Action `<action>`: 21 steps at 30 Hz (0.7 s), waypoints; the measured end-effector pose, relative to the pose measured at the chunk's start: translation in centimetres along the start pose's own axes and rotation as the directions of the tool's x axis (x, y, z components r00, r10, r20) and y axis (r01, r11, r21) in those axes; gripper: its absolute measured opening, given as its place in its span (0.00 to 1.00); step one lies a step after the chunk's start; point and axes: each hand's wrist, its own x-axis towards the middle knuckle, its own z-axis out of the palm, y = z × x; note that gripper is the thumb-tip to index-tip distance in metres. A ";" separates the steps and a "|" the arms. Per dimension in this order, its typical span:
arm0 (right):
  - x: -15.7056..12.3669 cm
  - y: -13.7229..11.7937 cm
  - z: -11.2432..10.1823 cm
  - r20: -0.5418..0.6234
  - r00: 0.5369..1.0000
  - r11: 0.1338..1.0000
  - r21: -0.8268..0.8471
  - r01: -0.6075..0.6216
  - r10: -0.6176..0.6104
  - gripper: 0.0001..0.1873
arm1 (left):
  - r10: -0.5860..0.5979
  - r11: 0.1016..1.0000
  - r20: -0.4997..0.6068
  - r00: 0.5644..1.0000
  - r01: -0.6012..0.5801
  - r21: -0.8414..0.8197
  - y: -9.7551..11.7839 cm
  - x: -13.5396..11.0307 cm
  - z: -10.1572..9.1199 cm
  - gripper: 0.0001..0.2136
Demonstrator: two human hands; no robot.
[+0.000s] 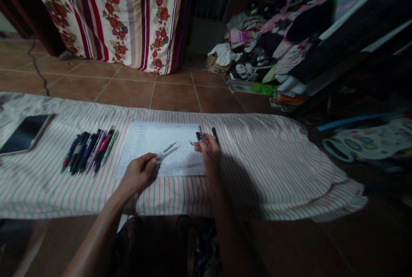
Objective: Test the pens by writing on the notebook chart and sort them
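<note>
My left hand (140,173) is closed, pinching a slim, pale pen refill (166,150) that points up and right over an open spiral notebook (174,133). Above the notebook's right side, my right hand (209,150) is closed on small pen parts. A dark pen piece (198,136) shows at its fingertips, and a small shiny pointed tip (190,142) sticks out to the left. Just beyond that hand a black pen barrel (215,134) lies on the striped cloth, partly hidden by the hand. Handwriting covers the notebook's left edge.
Several pens (88,150) lie side by side left of the notebook. A phone or tablet (25,133) rests at the far left of the striped cloth (273,161). Behind are a floral curtain (128,15) and piled clothes (267,32). A patterned plastic item (363,141) stands at right.
</note>
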 end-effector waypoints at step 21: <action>-1.4 -1.7 0.3 0.179 0.981 0.963 0.244 -0.112 0.069 0.20 | 0.039 0.988 0.040 0.998 -0.044 0.146 0.2 0.0 0.9 0.15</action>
